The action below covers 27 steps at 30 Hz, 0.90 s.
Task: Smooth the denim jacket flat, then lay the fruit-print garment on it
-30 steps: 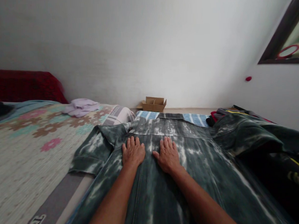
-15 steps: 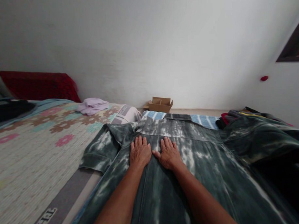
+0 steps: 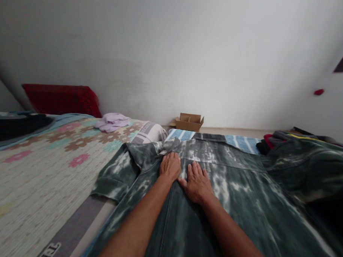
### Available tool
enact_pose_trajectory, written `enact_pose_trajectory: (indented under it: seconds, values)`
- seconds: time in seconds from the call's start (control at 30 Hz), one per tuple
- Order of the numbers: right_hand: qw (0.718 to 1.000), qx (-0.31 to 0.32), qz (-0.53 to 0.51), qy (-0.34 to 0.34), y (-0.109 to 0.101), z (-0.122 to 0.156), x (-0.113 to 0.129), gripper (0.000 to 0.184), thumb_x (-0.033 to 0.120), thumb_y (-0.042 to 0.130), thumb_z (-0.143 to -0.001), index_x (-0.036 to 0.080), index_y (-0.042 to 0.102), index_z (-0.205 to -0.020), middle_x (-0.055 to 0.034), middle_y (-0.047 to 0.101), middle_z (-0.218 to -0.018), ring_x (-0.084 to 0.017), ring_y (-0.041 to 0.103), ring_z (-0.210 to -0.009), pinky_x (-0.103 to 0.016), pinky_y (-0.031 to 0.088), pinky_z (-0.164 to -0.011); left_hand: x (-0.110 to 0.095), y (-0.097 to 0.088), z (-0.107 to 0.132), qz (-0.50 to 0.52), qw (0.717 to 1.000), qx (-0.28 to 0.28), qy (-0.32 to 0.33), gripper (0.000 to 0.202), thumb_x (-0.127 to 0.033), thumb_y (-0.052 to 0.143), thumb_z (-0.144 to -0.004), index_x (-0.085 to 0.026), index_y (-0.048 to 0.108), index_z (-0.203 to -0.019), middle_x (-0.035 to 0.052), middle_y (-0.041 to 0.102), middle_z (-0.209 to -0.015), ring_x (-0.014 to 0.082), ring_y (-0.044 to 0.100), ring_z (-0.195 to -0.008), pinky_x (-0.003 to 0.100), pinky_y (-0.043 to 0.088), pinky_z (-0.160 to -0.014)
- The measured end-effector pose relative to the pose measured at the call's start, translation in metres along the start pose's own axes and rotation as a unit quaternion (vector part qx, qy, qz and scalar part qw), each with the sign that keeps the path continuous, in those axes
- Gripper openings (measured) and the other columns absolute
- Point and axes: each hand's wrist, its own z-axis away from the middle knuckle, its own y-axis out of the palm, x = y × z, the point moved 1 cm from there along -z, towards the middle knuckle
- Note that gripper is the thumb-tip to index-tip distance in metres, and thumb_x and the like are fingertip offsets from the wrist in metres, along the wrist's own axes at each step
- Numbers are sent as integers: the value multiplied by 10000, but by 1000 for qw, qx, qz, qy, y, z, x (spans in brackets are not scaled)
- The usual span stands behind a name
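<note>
Two bare hands lay on a dark green denim jacket (image 3: 235,178) that was spread flat, back panel up, across the lower middle and right of the frame. Its cloth was mottled with pale, bleached streaks, a stitched seam crossed it just beyond the fingers, and one short sleeve (image 3: 112,175) lay out toward the lower left. The left hand (image 3: 170,166) rested near the jacket's far edge at centre frame with its knuckles bent and fingertips tucked out of sight, so I could not tell whether it pinched the fabric. The right hand (image 3: 197,182), touching the left at the thumb, pressed flat with fingers apart and clasped nothing. A floral bedspread (image 3: 49,166) filled the left of the frame, with a red pillow (image 3: 60,99) and a crumpled lilac cloth (image 3: 112,121) at its far end. A small cardboard box (image 3: 189,122) stood against the wall at centre, and a blue striped cloth (image 3: 242,143) showed just beyond the jacket.
</note>
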Motion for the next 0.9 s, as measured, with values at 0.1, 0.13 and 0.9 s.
enact_pose_trajectory:
  seconds: [0.1,0.13,0.9]
  values:
    - [1000,2,-4,0,0,0,1,800,629,167,-878,62,195,-1442,-161,79,-1510,-282,44,-1390,-468,58,-1098,3,1,-18,15,999,21,29,348,-268,280,-925,-202,541,-1147,68,567,-1238,169,513,-1142,271,348,-973]
    - [1000,4,-4,1,0,0,1,801,629,171,-877,62,192,-1442,-161,78,-1510,-283,44,-1390,-468,57,-1098,5,2,-25,17,999,29,28,346,-271,285,-923,-197,542,-1144,73,568,-1234,171,522,-1130,273,357,-963]
    - [1000,0,-25,-2,-6,-1,0,795,624,202,-878,62,204,-1441,-163,79,-1508,-278,28,-1391,-475,52,-1103,-8,21,-91,27,996,87,-10,546,-481,313,-886,-185,402,-1336,125,325,-1462,260,249,-1354,474,224,-1059]
